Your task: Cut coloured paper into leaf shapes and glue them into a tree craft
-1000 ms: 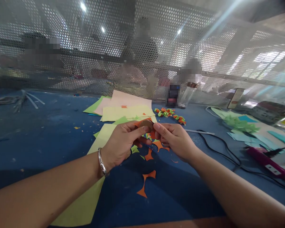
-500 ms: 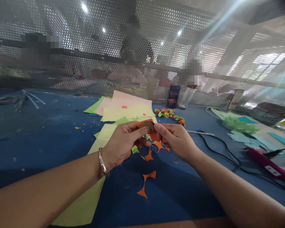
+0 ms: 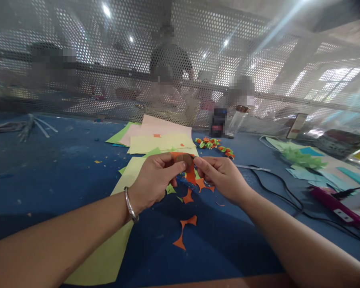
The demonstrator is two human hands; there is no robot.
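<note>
My left hand [image 3: 154, 178], a silver bangle at its wrist, pinches a piece of orange paper [image 3: 191, 176] together with a brown round disc [image 3: 184, 160] laid against it. To its right, my right hand [image 3: 217, 172] has its thumb and forefinger closed at the disc's edge. A small dark tip shows there, but the rest of what those fingers hold is hidden. Below the hands lie orange paper scraps [image 3: 188, 196] and green scraps [image 3: 170, 189]. A larger orange offcut [image 3: 183, 232] rests nearer to me on the blue table.
Coloured paper sheets [image 3: 160, 144] are stacked behind my hands; a yellow-green sheet [image 3: 102, 256] lies under my left forearm. Orange-green paper curls [image 3: 208, 142] sit beyond. At right are a black cable [image 3: 288, 192], a magenta power strip [image 3: 336, 208] and blue-green papers. A perforated metal screen [image 3: 114, 80] stands behind.
The orange paper in my left hand now hangs down more visibly beneath the disc, and my left fingers have shifted behind it. My right hand has hardly moved.
</note>
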